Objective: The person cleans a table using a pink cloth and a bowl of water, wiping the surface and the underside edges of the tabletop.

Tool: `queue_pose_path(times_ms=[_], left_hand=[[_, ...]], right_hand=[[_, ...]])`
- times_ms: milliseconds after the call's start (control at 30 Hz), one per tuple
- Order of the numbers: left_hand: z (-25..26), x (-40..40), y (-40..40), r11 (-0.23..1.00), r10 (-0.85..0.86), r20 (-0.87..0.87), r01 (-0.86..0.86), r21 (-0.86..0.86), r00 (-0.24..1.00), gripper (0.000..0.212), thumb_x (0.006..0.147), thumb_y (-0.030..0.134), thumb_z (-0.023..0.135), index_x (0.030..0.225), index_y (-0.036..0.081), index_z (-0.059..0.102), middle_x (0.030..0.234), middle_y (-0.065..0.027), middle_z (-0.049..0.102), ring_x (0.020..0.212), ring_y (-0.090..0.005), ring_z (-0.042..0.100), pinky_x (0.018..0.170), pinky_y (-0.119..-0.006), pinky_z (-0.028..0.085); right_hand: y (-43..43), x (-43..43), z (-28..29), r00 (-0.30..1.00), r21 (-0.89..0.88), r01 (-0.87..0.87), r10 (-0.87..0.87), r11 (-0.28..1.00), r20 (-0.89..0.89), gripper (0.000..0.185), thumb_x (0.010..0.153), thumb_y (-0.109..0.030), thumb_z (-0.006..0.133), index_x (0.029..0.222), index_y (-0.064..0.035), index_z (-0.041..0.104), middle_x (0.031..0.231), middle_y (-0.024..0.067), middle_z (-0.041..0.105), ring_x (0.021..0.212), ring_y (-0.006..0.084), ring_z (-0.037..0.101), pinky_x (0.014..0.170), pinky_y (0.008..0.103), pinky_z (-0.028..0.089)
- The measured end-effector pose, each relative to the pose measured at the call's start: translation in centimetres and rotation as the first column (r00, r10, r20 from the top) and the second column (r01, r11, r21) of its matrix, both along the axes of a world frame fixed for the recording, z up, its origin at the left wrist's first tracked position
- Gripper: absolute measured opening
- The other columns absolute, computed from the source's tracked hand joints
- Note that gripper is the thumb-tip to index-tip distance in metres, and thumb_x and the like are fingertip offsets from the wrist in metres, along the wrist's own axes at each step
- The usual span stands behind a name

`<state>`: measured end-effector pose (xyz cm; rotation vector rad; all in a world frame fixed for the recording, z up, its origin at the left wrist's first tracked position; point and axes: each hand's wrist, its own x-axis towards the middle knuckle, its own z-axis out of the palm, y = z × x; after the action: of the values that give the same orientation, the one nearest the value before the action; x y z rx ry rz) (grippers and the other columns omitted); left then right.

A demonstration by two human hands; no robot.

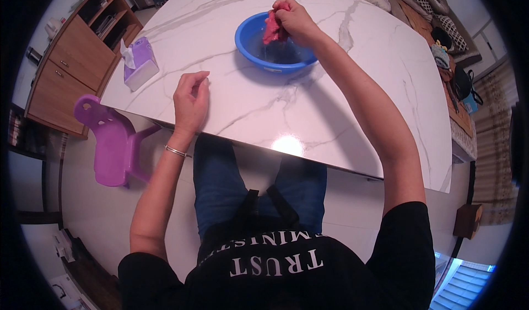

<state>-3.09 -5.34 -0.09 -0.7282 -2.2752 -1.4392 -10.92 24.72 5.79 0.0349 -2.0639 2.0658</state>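
My right hand (295,23) grips a wet, bunched pink-red cloth (272,29) over the blue plastic basin (250,56). Thin streaks of water run down from the cloth into the water (285,53) inside. Near the table's front edge, my left hand (191,97) rests with its fingers loosely curled. Nothing shows in it, and a bangle circles the wrist. Beneath both hands is the white marble-patterned tabletop (244,99). Part of the basin's far right rim is hidden behind my right hand and forearm.
A purple tissue pack (141,64) stands on the table's left side. Below that edge is a purple plastic chair (111,153). A wooden cabinet (74,68) stands farther left. On the right, a couch (450,33) carries cushions and assorted items beyond the table.
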Motion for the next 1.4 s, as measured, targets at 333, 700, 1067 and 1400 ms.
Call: queue_pose_path(times_ms=[333,700,1067,1400], left_hand=[[8.1,-3.9,9.6,0.88,-0.138,-0.307,-0.026,-0.475,0.942,0.03,0.081,0.027,0.076,0.102,0.005,0.072,0.086,-0.0088,0.069,0.083,-0.0255,0.06,0.077,-0.037,0.048],[8.5,-7.1,14.5,0.932,-0.125,-0.28,0.016,-0.361,0.952,0.016,0.083,0.02,0.071,0.092,0.007,0.077,0.082,-0.0116,0.072,0.077,-0.0313,0.067,0.075,-0.041,0.052],[8.2,-6.2,10.8,0.936,-0.072,-0.178,0.006,-0.351,0.981,0.027,0.089,0.026,0.065,0.104,0.006,0.073,0.084,-0.0112,0.07,0.082,-0.0242,0.064,0.077,-0.037,0.051],[6.0,-7.2,8.8,0.983,0.025,0.542,0.078,-0.166,0.84,0.064,0.092,0.04,0.065,0.131,-0.008,0.047,0.09,-0.0146,0.065,0.066,-0.02,0.066,0.057,-0.031,0.055]], right_hand=[[-1.3,2.1,2.7,0.986,-0.197,0.021,0.013,0.98,0.166,0.029,0.102,-0.028,0.051,0.082,-0.0064,0.05,0.065,0.0064,0.055,0.06,0.0208,0.06,0.056,0.0329,0.052],[0.7,3.1,3.0,0.901,-0.493,-0.299,0.412,0.817,0.135,0.038,0.098,-0.032,0.059,0.13,-0.0111,0.061,0.094,0.0019,0.064,0.08,0.013,0.056,0.077,0.0309,0.052],[0.7,2.6,2.3,0.985,0.089,-0.145,0.135,0.985,0.109,0.026,0.095,-0.01,0.058,0.119,-0.0052,0.066,0.089,0.0017,0.065,0.073,0.0089,0.057,0.058,0.0211,0.045],[-1.5,1.9,0.1,0.966,0.681,0.204,-0.03,0.703,-0.257,0.035,0.096,-0.028,0.051,0.091,0.0021,0.069,0.08,0.0171,0.069,0.075,0.0282,0.065,0.074,0.0376,0.051]])
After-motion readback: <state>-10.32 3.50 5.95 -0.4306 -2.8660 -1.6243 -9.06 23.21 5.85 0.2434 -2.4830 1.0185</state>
